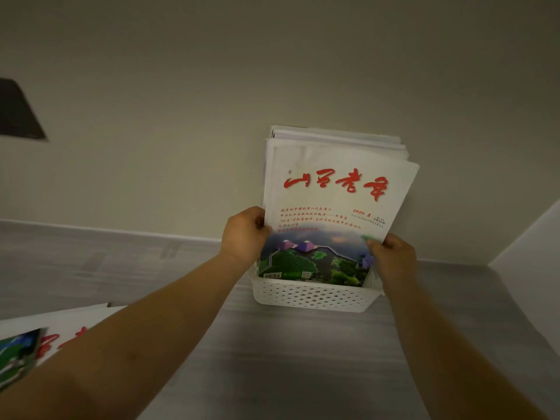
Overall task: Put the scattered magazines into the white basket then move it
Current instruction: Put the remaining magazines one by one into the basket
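Loose magazines (60, 322) lie at the table's (272, 359) near left edge, ungathered, so filling is the step in hand. The left hand (242, 234) pinches the left edge of the magazine stack (336, 192), which stands upright in the white basket (312, 298) at the far edge against the wall (181, 116). The right hand (394, 262) grips the stack's right edge. The next move likely calls for seating the stack, letting go and fetching the rest.

Indoor room, type unclear; grey wood-grain table (303, 359) against cream wall (181, 116)

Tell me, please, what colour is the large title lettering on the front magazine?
Red, on the white upper cover of the front magazine, seen in the head view.
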Motion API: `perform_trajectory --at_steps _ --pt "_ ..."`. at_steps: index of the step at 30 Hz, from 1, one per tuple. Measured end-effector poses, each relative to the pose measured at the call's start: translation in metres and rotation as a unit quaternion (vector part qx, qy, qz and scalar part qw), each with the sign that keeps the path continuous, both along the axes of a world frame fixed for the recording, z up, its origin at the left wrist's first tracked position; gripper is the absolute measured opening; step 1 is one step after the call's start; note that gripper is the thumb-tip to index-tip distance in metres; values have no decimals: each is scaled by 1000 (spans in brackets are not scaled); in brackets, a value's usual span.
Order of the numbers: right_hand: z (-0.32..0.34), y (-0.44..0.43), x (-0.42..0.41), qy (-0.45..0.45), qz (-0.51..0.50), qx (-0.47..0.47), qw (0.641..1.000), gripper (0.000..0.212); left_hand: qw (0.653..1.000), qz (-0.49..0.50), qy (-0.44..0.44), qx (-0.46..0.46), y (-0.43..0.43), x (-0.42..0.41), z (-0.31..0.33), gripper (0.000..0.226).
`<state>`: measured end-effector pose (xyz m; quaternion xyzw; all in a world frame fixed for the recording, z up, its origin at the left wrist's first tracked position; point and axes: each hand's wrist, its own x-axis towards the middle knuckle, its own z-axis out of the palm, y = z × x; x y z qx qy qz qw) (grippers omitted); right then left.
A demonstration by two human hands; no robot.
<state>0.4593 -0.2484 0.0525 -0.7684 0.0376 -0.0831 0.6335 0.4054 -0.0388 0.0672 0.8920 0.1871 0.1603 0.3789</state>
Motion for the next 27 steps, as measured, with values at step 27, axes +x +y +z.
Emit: perform_trajectory --at_steps 27 --pt "-50 155 -232 -36 212 -263 941 57 973 152 86 -149 91 -338 -73 26"
